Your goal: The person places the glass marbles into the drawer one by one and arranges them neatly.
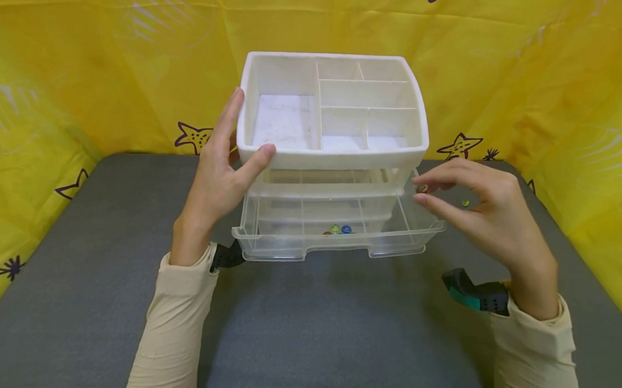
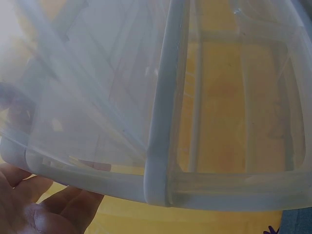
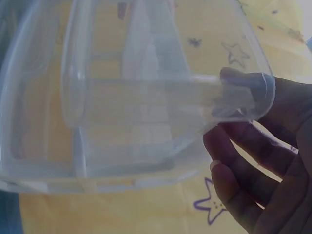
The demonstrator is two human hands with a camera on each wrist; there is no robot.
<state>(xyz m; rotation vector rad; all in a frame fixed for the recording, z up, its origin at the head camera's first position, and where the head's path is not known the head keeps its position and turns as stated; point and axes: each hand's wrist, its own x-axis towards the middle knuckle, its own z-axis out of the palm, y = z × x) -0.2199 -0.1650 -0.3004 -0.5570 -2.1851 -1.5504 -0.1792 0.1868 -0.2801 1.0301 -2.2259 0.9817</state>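
Observation:
A white drawer unit [image 1: 335,157] with a divided top tray stands on the table, one clear drawer [image 1: 271,249] pulled out toward the front. The left hand [image 1: 212,176] grips the unit's left side, thumb on the front rim of the top; in the left wrist view its fingers [image 2: 73,207] lie along the frame's edge. Between thumb and fingertips, the right hand [image 1: 480,208] pinches a small brown marble [image 1: 422,189] at the drawer's right edge. Inside the drawer lie a blue marble [image 1: 346,229], a green one [image 1: 335,229] and something reddish-brown. The right wrist view shows the right hand [image 3: 263,165] beside the clear drawer.
A small yellow-green piece [image 1: 466,203] lies on the grey table [image 1: 350,332], just beyond the right hand's palm side. Yellow cloth [image 1: 125,69] with purple drawings surrounds the table at the back and sides.

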